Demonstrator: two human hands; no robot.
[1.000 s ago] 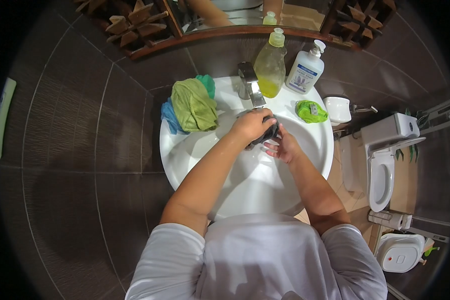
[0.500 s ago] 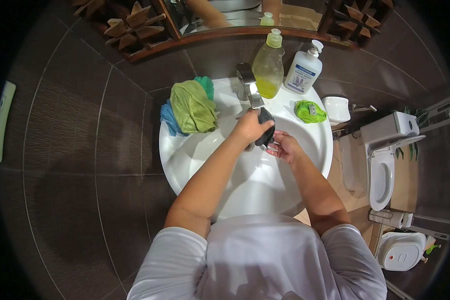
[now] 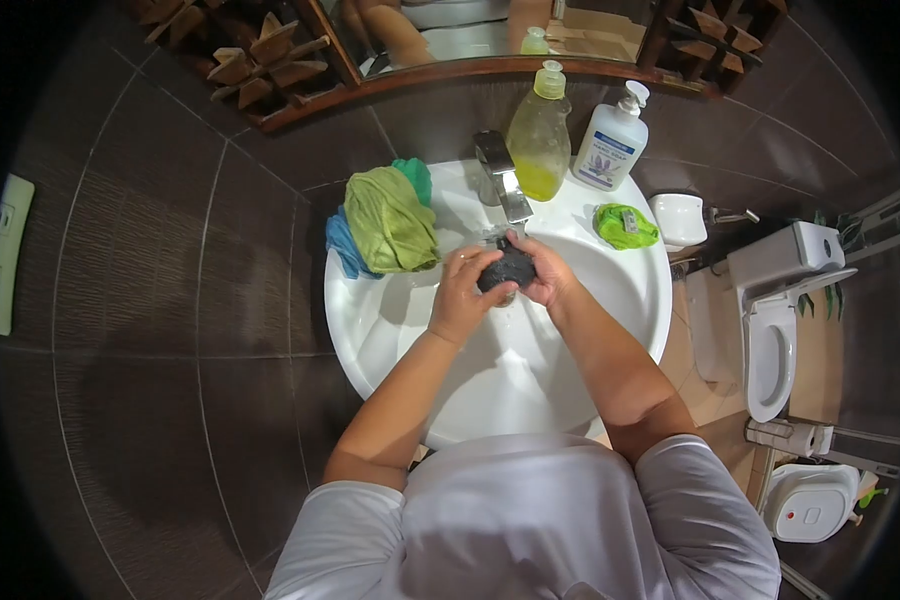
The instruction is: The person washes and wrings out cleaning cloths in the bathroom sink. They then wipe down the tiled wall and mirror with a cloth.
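A dark, rounded object (image 3: pixel 507 268), possibly a wet cloth, is held between both hands over the white sink (image 3: pixel 370 365). My left hand (image 3: pixel 462 290) grips it from the left, fingers curled onto its top and thumb below. On its right side, my right hand (image 3: pixel 547 270) is wrapped round it. Right above the hands is the chrome faucet (image 3: pixel 505 180), with water showing under its spout.
Green and blue cloths (image 3: pixel 385 220) lie on the sink's left rim. Behind the faucet stand a yellow-liquid bottle (image 3: pixel 539 140) and a hand soap bottle (image 3: pixel 612 140). A bright green bundle (image 3: pixel 625 228) sits on the right rim. A toilet (image 3: pixel 770 360) is at the right.
My left hand has moved left and down, and turned the dark object to a rounder, wider pose. My right hand has moved up and closed on it.
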